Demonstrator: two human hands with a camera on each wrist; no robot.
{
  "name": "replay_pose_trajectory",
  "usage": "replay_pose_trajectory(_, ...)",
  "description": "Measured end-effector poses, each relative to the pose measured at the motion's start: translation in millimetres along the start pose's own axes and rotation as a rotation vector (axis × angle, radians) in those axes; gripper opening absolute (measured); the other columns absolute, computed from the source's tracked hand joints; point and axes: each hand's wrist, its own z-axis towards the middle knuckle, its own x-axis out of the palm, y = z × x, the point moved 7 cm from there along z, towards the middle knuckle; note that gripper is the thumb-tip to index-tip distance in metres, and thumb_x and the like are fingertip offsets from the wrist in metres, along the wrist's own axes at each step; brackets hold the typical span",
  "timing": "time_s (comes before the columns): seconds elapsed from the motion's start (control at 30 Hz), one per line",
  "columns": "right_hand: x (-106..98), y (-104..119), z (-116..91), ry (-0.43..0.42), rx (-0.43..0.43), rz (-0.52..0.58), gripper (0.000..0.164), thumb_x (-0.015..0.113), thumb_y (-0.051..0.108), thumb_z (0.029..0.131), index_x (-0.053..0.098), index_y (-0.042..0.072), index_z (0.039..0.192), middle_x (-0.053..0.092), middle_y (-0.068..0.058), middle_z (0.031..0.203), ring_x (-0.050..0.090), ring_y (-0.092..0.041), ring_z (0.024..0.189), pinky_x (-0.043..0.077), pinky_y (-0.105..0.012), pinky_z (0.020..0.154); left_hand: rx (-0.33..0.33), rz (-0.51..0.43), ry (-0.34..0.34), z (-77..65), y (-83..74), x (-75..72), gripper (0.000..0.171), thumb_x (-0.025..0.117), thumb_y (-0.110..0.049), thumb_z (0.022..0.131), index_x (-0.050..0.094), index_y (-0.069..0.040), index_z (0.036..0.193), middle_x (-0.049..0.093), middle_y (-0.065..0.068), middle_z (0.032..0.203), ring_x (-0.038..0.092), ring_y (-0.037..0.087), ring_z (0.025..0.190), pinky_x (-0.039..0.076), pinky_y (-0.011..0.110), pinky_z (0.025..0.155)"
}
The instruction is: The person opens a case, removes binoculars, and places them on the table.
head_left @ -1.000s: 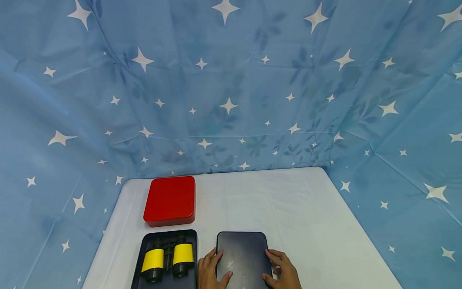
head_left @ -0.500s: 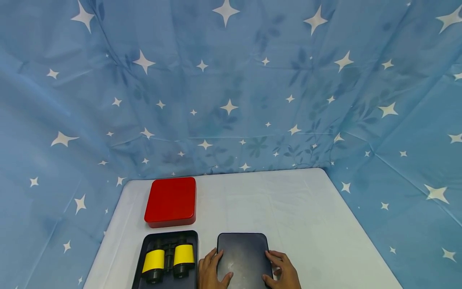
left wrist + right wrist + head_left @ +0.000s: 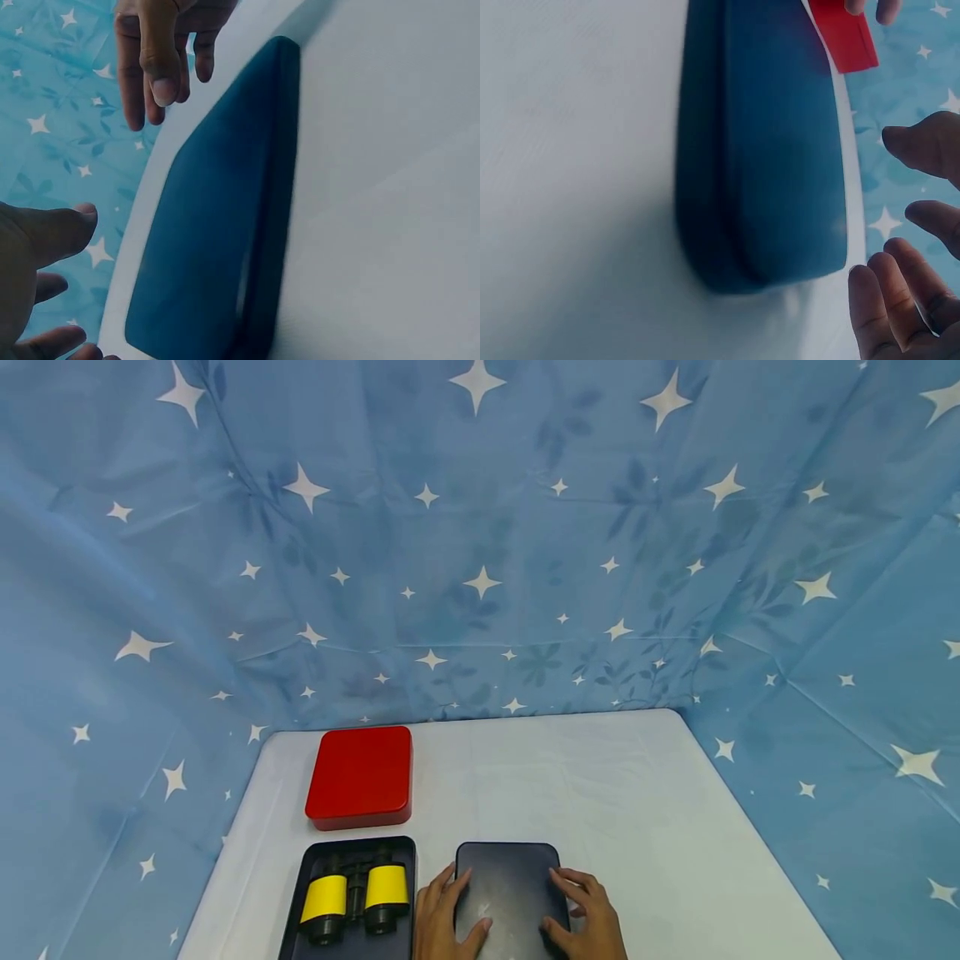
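Left hand and right hand, fingers loosely open, have lifted slightly above the dark case. It lies near centre, right of the yellow-and-black binoculars.

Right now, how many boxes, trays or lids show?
3: the red box at the back left; the black tray holding the binoculars, nearer; the dark box or lid between the left hand and right hand. Others could be hidden underneath.
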Motion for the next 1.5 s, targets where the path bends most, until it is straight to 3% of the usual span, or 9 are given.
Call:
replay_pose_trajectory(0.17,0,14,4,-0.009,-0.056,0.021,0.069,0.098,0.0,0.06,0.078,0.008,0.126,0.071,-0.004,0.123,0.055,0.001,0.107,0.056,-0.024,0.061,0.024,-0.003,-0.012,-1.4,-9.0,-8.5,0.069,0.093,-0.026,0.08,0.068,-0.014,0.142,0.055,0.017,0.154,0.054,0.031,0.12,0.056,0.061,0.1)
replay_pose_trajectory(0.33,3,27,9,0.009,-0.052,0.034,0.069,0.098,0.002,0.062,0.078,0.011,0.128,0.07,-0.002,0.124,0.056,-0.001,0.107,0.056,-0.026,0.063,0.055,0.005,-0.04,-2.0,-15.5,-18.5,0.072,0.094,-0.028,0.079,0.066,-0.017,0.144,0.055,0.014,0.155,0.056,0.029,0.12,0.059,0.058,0.097)
replay_pose_trajectory(0.53,9,41,14,0.031,-0.058,0.062,0.071,0.097,0.001,0.064,0.077,0.013,0.131,0.069,0.0,0.128,0.059,-0.006,0.111,0.058,-0.027,0.066,0.13,0.066,-0.112,-4.5,-21.0,-30.3,0.074,0.096,-0.029,0.078,0.066,-0.019,0.144,0.057,0.013,0.152,0.057,0.025,0.117,0.06,0.052,0.091)
replay_pose_trajectory(0.67,14,49,16,0.039,-0.086,0.07,0.073,0.098,0.002,0.064,0.076,0.017,0.133,0.068,0.001,0.129,0.061,-0.008,0.111,0.058,-0.028,0.066,0.162,0.104,-0.159,-6.5,-22.3,-38.4,0.074,0.097,-0.03,0.076,0.067,-0.02,0.143,0.06,0.014,0.148,0.059,0.028,0.116,0.06,0.055,0.091)
replay_pose_trajectory(0.8,20,54,18,0.061,-0.086,0.083,0.076,0.098,0.003,0.065,0.074,0.022,0.135,0.067,0.003,0.13,0.062,-0.01,0.11,0.057,-0.028,0.067,0.115,0.095,-0.17,-6.5,-18.8,-45.7,0.076,0.098,-0.03,0.074,0.067,-0.023,0.143,0.06,0.012,0.149,0.058,0.028,0.116,0.059,0.056,0.093)
replay_pose_trajectory(0.93,26,60,21,0.095,-0.064,0.132,0.076,0.097,0.003,0.067,0.073,0.02,0.137,0.066,0.004,0.13,0.066,-0.019,0.106,0.058,-0.03,0.068,0.059,0.085,-0.178,-5.8,-14.0,-53.1,0.076,0.098,-0.029,0.075,0.067,-0.026,0.144,0.059,0.011,0.15,0.056,0.027,0.117,0.058,0.057,0.096)
replay_pose_trajectory(1.1,34,68,23,0.135,-0.042,0.191,0.075,0.096,0.005,0.07,0.071,0.021,0.139,0.064,0.004,0.131,0.067,-0.03,0.101,0.058,-0.032,0.07,0.042,0.081,-0.188,-5.7,-8.8,-63.8,0.076,0.097,-0.029,0.076,0.066,-0.024,0.145,0.058,0.015,0.15,0.056,0.033,0.123,0.055,0.064,0.099)
replay_pose_trajectory(1.27,41,75,25,0.155,-0.022,0.216,0.076,0.096,0.008,0.071,0.07,0.024,0.14,0.063,0.006,0.13,0.067,-0.029,0.102,0.059,-0.032,0.072,0.037,0.082,-0.205,-4.9,-4.1,-76.5,0.075,0.097,-0.026,0.076,0.067,-0.02,0.144,0.059,0.017,0.149,0.056,0.036,0.124,0.057,0.064,0.099)
replay_pose_trajectory(1.5,49,91,29,0.171,-0.079,0.218,0.08,0.096,0.009,0.073,0.066,0.03,0.144,0.064,0.006,0.13,0.066,-0.019,0.102,0.059,-0.033,0.074,-0.061,0.11,-0.165,-1.9,2.4,-90.2,0.075,0.096,-0.032,0.077,0.066,-0.024,0.145,0.057,0.015,0.153,0.055,0.033,0.122,0.056,0.063,0.101)
